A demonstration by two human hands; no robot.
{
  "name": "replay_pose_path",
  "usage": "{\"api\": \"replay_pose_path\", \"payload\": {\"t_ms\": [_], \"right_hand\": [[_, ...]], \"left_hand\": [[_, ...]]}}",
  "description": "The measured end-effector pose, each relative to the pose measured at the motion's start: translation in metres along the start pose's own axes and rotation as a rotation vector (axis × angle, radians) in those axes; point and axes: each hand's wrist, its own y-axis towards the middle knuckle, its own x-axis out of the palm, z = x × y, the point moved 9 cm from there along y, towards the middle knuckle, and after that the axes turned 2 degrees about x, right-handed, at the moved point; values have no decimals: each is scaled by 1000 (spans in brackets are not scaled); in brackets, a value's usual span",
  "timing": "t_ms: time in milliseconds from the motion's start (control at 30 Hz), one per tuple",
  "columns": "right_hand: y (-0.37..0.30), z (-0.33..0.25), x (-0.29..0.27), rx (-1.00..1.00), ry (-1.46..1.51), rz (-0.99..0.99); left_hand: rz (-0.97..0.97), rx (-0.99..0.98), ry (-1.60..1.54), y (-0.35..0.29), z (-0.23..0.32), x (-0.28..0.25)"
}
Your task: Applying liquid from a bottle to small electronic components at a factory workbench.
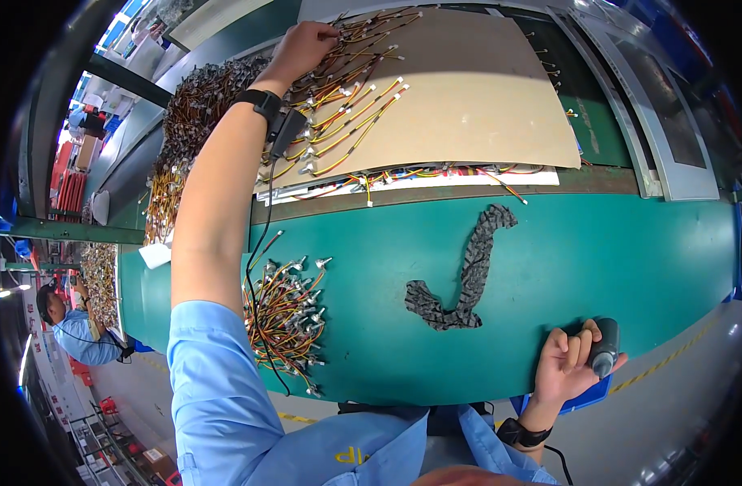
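My left hand [304,50] reaches to the far side, its fingers pinched at a wire lead among those on the tan cardboard sheet [468,97]. Several yellow, red and black wire leads [361,121] lie in a fanned row there, with white connectors at one end and small metal parts at the other. Near the table's front right edge, my right hand [567,363] is curled round a small dark grey bottle [605,344], which is tilted with its narrow end toward me. The exact grip of my left fingertips is too small to make out.
A loose pile of wired metal parts [290,316] lies beside my left arm on the green table [371,340]. A crumpled dark grey strip [474,271] lies mid-table. A large heap of wired parts [201,105] is at the far left. Another person [83,332] works farther left.
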Motion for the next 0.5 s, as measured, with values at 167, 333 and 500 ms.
{"api": "replay_pose_path", "payload": {"t_ms": [167, 333, 500], "right_hand": [[-8, -5, -8, -1, -12, 28], [-6, 5, -3, 66, -17, 13], [-7, 7, 8, 97, 59, -74]], "left_hand": [[70, 14, 34, -20, 16, -19], [30, -157, -41, -64, 35, -74], [-44, 86, -306, -161, 209, -175]]}}
